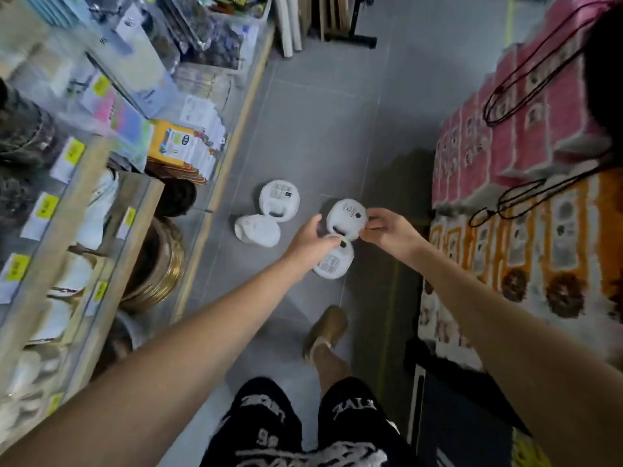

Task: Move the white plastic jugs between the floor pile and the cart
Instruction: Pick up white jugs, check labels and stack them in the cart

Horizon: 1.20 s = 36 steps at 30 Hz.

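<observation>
Several white plastic jugs lie on the grey tiled floor. My right hand [387, 229] pinches the right edge of the upper jug [347, 217], and my left hand [312, 239] touches its left side, fingers curled near its handle hole. A second jug [332, 262] lies just below, partly under my left hand. Two more sit to the left: one with its label up [279, 200] and one on its side [258, 230]. No cart is clearly seen.
Shelves [111, 203] with packaged goods and price tags run along the left. Stacked pink and orange packs [512, 170] fill the right side. My foot in a brown slipper [327, 330] stands on the narrow aisle floor behind the jugs.
</observation>
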{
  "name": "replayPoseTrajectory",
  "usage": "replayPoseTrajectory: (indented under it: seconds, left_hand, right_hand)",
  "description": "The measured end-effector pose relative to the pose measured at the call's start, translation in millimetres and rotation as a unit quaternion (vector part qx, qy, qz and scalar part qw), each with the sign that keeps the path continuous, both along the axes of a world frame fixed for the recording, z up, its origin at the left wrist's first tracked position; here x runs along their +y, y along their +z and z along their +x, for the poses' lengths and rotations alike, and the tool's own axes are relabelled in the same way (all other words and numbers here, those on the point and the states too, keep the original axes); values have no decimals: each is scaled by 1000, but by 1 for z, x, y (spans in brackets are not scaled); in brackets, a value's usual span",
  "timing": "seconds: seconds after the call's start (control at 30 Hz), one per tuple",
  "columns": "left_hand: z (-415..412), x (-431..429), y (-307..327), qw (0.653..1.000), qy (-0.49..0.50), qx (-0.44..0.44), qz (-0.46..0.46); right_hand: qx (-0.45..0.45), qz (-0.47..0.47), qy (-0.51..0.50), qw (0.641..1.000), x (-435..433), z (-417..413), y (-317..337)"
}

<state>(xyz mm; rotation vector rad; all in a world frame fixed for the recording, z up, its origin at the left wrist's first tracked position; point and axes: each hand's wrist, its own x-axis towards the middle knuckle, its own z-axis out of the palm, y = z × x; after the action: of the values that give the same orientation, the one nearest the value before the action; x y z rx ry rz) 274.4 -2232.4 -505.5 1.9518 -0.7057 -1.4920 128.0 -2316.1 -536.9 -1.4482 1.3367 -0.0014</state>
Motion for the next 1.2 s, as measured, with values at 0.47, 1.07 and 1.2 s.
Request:
replayPoseTrajectory:
  seconds: [0.47, 1.07, 1.2]
  left_hand:
    - [7, -91, -326, 980, 115, 86, 138]
    - [-1, -65, -677, 943, 183, 153, 233]
    - [-2, -55, -693, 927, 210, 221, 217]
  right_hand:
    - [52, 98, 47, 993, -99, 26, -319]
    - [189, -80, 279, 938, -118, 29, -637]
    - [162, -98, 270, 944, -119, 26, -649]
